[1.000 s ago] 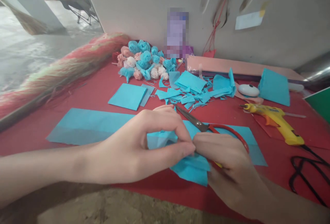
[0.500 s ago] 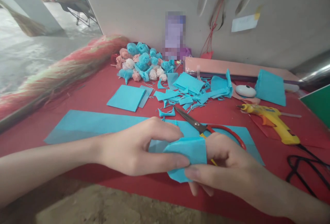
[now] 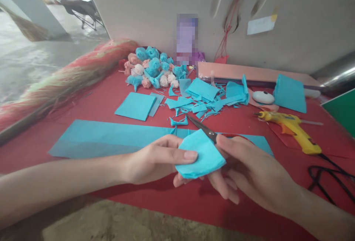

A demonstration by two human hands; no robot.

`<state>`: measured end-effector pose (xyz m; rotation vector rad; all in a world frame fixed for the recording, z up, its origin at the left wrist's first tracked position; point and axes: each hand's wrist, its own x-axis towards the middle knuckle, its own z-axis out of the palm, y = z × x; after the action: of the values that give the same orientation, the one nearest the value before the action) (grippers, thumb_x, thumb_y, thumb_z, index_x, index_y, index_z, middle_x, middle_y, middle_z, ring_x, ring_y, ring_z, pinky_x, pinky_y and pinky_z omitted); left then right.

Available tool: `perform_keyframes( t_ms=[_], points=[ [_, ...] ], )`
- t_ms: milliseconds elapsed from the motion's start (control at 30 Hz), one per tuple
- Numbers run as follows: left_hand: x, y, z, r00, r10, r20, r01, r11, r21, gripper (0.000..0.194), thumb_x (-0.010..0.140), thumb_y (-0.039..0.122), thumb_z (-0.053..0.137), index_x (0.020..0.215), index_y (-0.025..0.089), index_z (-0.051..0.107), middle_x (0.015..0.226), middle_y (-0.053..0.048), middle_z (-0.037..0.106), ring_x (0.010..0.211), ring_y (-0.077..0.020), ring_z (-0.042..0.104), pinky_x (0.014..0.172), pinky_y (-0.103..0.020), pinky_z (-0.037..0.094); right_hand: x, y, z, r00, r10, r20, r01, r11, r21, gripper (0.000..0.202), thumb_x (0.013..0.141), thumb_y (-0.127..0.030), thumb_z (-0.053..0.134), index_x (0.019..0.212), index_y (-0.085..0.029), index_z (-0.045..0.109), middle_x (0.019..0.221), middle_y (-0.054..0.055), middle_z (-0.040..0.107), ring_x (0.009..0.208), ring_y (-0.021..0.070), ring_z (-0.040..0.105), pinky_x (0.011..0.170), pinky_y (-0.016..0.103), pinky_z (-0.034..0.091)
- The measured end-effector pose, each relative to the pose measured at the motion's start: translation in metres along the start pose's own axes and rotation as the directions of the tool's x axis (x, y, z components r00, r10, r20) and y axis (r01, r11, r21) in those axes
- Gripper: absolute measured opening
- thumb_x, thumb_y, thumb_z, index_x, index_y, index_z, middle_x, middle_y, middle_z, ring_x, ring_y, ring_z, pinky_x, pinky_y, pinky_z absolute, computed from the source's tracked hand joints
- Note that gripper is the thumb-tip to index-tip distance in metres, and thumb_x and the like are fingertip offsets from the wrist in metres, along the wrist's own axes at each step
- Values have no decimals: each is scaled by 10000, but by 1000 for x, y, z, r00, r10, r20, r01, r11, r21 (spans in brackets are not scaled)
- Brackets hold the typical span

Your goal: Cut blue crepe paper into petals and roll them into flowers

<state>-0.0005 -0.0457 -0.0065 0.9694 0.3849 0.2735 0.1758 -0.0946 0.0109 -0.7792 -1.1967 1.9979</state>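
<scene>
pinching a cut, folded piece of blue crepe paper with the left hand above the red tabletop, with one corner aimed forward and another rightward, nearly as broad as long. spreading the thumb and fingers of the right hand around its right edge. cannot read the blurred white wall label.

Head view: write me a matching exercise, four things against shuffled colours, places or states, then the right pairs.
Things
1. Glue gun
2. Paper flowers
3. Cut blue paper
4. Scissors

Descriptions
A. Under the thumb of the left hand
B. Partly hidden behind the right hand
C. Yellow
D. Heaped, in several colours

Pairs: 1-C, 2-D, 3-A, 4-B
</scene>
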Motion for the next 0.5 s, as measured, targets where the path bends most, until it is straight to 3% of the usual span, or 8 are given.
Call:
perform_keyframes(
  t_ms=[167,300,400,500],
  points=[
    [0,0,1,1000,30,-1,-30,997,-73,351,742,349,602,491,133,488,426,28,442,436,-71,393,503,-226,306,3,-2,1,997,49,-57,-53,997,-63,647,919,-526,209,504,-138,517,463,9,471,424,86,378,444,219,262],
    [2,-2,1,998,55,-3,-55,995,-80,334,764,318,590,509,117,509,464,20,474,455,-64,415,520,-216,330,4,-2,3,995,28,-95,-37,994,-101,590,897,-537,272,539,-139,518,499,9,482,445,85,400,431,201,287],
    [2,-2,0,995,82,-58,-84,995,-44,277,765,299,599,564,114,549,500,20,496,452,-58,423,480,-195,333,3,-6,5,982,-43,-182,-8,962,-274,384,869,-377,423,574,-140,491,512,-21,449,434,55,365,410,168,280],
    [0,-2,-2,985,137,-107,-130,989,70,295,770,308,602,556,117,536,499,26,481,458,-53,423,459,-179,320,3,-11,6,959,-134,-248,-14,857,-515,282,823,-192,432,545,-149,421,483,-46,387,424,43,324,385,161,237]
  ],
)
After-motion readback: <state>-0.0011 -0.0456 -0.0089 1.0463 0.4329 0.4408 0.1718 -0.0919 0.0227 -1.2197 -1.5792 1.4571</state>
